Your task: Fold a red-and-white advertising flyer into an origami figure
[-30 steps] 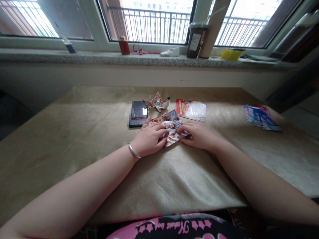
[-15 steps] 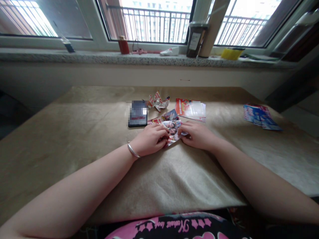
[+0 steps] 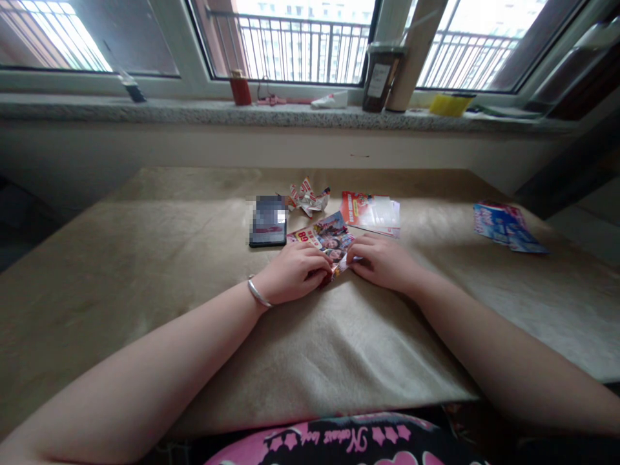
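Note:
A colourful printed leaflet [image 3: 329, 236] lies on the table between my two hands, with a large "89" and pictures of people on it. My left hand [image 3: 298, 270], a silver bangle at its wrist, has its curled fingers closed on the leaflet's lower left part. On the opposite side, my right hand [image 3: 380, 259] pinches the leaflet's right edge. Both hands rest low on the tabletop, and the fingertips partly cover the paper. A black phone [image 3: 268, 221] lies just beyond my left hand.
Behind the leaflet sits a crumpled piece of printed paper [image 3: 309, 197]. Red and white leaflets [image 3: 371, 212] lie beyond my right hand, and blue leaflets [image 3: 508, 227] farther right. A beige cloth [image 3: 145, 271] covers the table. Bottles and small items stand on the stone windowsill [image 3: 184, 111].
The leaflet's surface has tilted or flattened slightly, so its printed pictures show more clearly with less glare. My hands have barely shifted and keep their hold.

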Demonstrator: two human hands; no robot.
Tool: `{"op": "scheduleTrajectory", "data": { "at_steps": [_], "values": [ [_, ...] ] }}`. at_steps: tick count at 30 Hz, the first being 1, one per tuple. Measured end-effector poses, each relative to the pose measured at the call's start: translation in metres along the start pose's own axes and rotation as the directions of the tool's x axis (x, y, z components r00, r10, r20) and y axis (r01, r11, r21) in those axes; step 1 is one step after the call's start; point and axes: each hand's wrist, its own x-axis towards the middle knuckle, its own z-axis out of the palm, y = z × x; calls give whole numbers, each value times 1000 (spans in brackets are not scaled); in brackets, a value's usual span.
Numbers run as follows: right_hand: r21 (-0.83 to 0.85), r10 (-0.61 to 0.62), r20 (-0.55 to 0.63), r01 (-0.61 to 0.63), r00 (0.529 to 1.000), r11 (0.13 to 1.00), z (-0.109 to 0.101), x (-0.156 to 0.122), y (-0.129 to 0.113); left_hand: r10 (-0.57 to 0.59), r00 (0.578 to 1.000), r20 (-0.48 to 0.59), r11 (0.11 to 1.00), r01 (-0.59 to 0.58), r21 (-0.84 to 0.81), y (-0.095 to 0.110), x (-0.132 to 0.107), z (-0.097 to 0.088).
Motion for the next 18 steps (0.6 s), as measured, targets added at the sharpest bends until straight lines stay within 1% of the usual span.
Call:
{"op": "scheduleTrajectory", "data": {
  "at_steps": [6, 13, 18],
  "values": [
    [-5, 68, -45, -68, 997, 998, 4, 0, 2, 45, 998, 40, 999, -44, -21, 0, -2, 1],
    [124, 138, -109, -125, 984, 984, 8, 2, 3, 65, 997, 51, 998, -65, 1, 1, -3, 1],
    [156, 208, -107, -190, 972, 969, 10, 3, 4, 63, 997, 42, 998, -64, 7, 1, -2, 2]
  ]
}}
